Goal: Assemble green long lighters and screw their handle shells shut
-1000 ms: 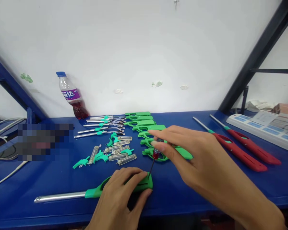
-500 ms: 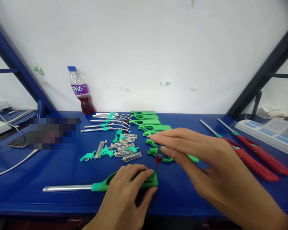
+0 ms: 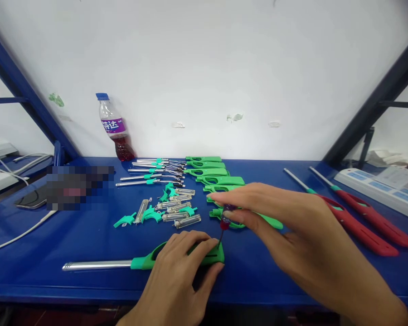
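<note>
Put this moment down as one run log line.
left hand: holds green lighter on table | right hand: holds screwdriver, tip at lighter's handle end | at right: two red lighters

Left grip [image 3: 177,271] on green lighter [image 3: 143,262], screwdriver [image 3: 225,222] in right grip [image 3: 292,213].

blue table [image 3: 98,246] bearing | green lighter [image 3: 143,262] | green casings [image 3: 211,173] | clear tubes [image 3: 188,221] | red lighters [image 3: 367,233] | bottle [image 3: 114,127]

green lighter [image 3: 147,261] partly hidden by left hand [image 3: 181,268] | phone [image 3: 32,201] partly pixelated
</note>
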Demonstrator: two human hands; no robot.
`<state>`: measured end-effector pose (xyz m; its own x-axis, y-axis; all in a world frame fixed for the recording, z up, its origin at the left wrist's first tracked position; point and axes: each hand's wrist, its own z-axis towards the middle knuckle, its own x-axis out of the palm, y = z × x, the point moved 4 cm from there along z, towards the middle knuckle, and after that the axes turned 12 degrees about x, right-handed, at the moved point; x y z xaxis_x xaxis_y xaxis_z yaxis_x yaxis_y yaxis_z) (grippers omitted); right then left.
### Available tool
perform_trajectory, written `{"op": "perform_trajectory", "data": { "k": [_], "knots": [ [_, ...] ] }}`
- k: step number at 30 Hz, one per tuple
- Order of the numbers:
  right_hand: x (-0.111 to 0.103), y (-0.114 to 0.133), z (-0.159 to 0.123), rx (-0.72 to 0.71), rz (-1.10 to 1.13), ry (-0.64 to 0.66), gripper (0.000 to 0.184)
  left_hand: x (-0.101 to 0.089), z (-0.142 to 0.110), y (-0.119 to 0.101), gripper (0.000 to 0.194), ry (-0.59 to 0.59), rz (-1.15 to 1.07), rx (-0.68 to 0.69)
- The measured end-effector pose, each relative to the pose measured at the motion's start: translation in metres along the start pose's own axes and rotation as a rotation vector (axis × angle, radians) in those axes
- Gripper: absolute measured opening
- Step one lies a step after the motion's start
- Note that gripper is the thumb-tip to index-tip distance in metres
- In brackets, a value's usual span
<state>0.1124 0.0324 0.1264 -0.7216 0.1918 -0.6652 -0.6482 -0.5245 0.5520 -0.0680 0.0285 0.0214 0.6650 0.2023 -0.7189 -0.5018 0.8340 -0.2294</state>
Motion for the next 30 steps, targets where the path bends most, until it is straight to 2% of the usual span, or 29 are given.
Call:
{"op": "perform_trajectory", "data": {
  "k": [6, 10, 12, 14, 18, 24, 30],
  "knots": [
    [-0.002, 0.002, 0.002, 0.014, -0.085, -0.096, 0.021, 0.001, -0.001, 0.001, 0.031, 0.005, -0.011, -0.005],
    [-0.002, 0.001, -0.002, -0.028, -0.039, 0.009, 0.039, 0.001, 0.000, 0.000, 0.030, 0.009, -0.007, -0.008],
    [-0.001, 0.000, -0.002, -0.028, -0.021, 0.021, 0.043, 0.001, 0.000, 0.000, 0.029, 0.007, -0.009, -0.006],
    [0.000, -0.003, 0.001, -0.006, -0.028, -0.012, 0.037, 0.001, 0.000, 0.000, 0.028, 0.005, -0.011, -0.002],
    [0.001, -0.004, 0.007, 0.005, -0.068, -0.117, 0.010, 0.001, 0.001, 0.000, 0.028, 0.001, -0.001, 0.005],
    [0.003, -0.001, 0.009, -0.039, -0.155, -0.199, 0.050, 0.000, 0.001, -0.001, 0.027, 0.001, 0.013, 0.009],
    [0.014, 0.003, 0.012, -0.166, -0.249, -0.415, 0.062, 0.001, -0.001, -0.001, 0.029, 0.019, 0.002, 0.003]
  ]
}}
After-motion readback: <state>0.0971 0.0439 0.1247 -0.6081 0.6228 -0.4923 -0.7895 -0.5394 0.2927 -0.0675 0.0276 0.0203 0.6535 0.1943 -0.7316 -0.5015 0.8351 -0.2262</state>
